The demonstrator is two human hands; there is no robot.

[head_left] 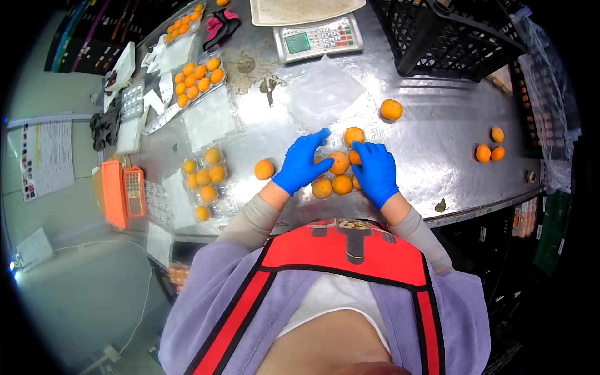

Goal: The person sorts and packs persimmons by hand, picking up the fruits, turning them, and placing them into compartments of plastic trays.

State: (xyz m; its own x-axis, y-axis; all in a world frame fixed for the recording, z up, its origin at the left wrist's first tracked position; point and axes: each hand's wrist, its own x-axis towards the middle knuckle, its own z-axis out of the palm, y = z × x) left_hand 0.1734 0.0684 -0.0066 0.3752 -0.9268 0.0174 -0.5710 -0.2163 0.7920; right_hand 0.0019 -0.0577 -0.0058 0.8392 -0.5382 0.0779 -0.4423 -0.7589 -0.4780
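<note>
A clear plastic tray (369, 134) holding several oranges (342, 184) lies on the metal table in front of me. My left hand (303, 164), in a blue glove, is at the tray's left side. Its thumb and forefinger are spread apart, and the thumb tip is beside a middle orange (339, 162). On the right, my gloved right hand (376, 173) has its fingers bent over an orange (355, 157), which they partly hide. Another orange (354, 135) sits at the tray's far end. A loose orange (264, 169) lies left of my left hand.
Left stand a part-filled tray (220, 195) and a full tray (199, 81). A scale (319, 40) is at the back, a black crate (459, 44) at back right. One orange (391, 110) lies before the crate; others (483, 153) lie far right. An orange device (115, 194) stands left.
</note>
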